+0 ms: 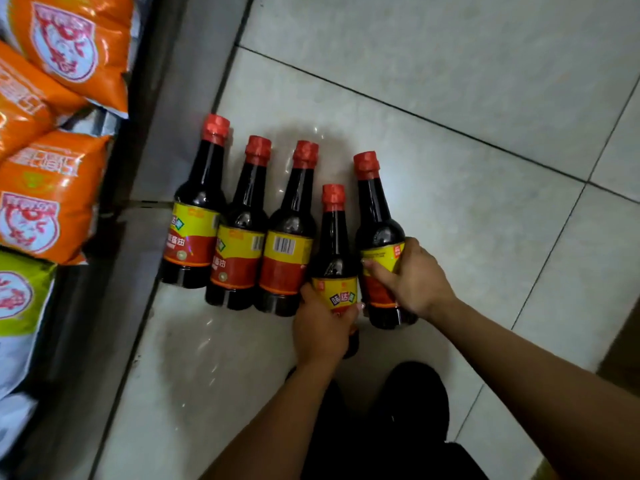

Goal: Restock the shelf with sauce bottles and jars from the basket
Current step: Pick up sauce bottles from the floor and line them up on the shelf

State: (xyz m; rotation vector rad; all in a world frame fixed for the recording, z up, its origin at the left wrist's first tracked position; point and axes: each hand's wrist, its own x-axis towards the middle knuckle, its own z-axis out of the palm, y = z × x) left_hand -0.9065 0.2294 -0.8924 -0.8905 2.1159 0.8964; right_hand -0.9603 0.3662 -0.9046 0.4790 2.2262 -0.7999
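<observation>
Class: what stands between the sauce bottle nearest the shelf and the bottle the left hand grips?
Two more red-capped bottles, the second bottle and the third bottle, stand there side by side; the head view shows them.

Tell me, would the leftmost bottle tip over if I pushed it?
Probably, if pushed near the cap: the bottle is tall with a narrow neck. It looks full of dark sauce, so it is likely heavy for its size. Its shiny surface could be slippery.

Dim, soft blur, floor (450, 81) glare
</observation>
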